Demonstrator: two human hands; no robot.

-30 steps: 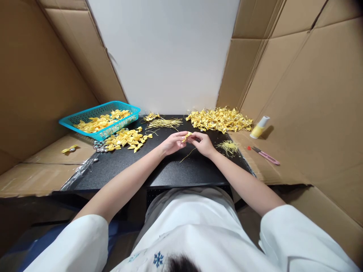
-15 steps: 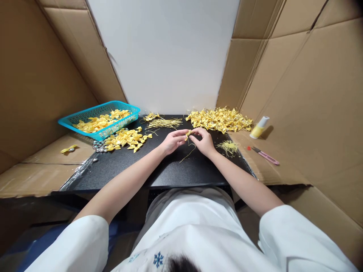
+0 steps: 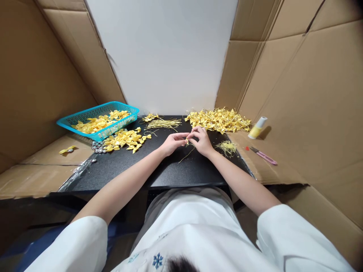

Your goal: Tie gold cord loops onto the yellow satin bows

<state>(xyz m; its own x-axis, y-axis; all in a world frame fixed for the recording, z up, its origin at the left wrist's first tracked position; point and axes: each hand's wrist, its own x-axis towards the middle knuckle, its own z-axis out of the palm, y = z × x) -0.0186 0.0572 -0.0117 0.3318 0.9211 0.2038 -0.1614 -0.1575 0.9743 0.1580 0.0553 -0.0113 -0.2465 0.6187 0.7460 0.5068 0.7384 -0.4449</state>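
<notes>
Over the middle of the black table, my left hand (image 3: 172, 143) pinches a small yellow ribbon bow (image 3: 187, 141) between thumb and fingers. My right hand (image 3: 202, 140) meets it from the other side, its fingertips closed at the same bow. Most of the bow is hidden behind the fingers. A thin yellow cord (image 3: 187, 154) hangs from it in a curve down to the tabletop. Beyond my hands lies a bundle of cut yellow cords (image 3: 164, 124), and a large heap of corded bows (image 3: 219, 120) is piled behind my right hand.
On the left stand a blue basket (image 3: 64, 121) of yellow bows, a pile of loose bows (image 3: 127, 139) and silver bells (image 3: 98, 147). To the right are cord scraps (image 3: 227, 147), pink-handled snips (image 3: 265, 156) and a thread spool (image 3: 257, 128). Cardboard walls (image 3: 317, 94) rise on both sides.
My fingers have drawn closer together around the bow, covering more of it. The right hand's fingertips have shifted slightly toward the left hand. The cord still hangs below.
</notes>
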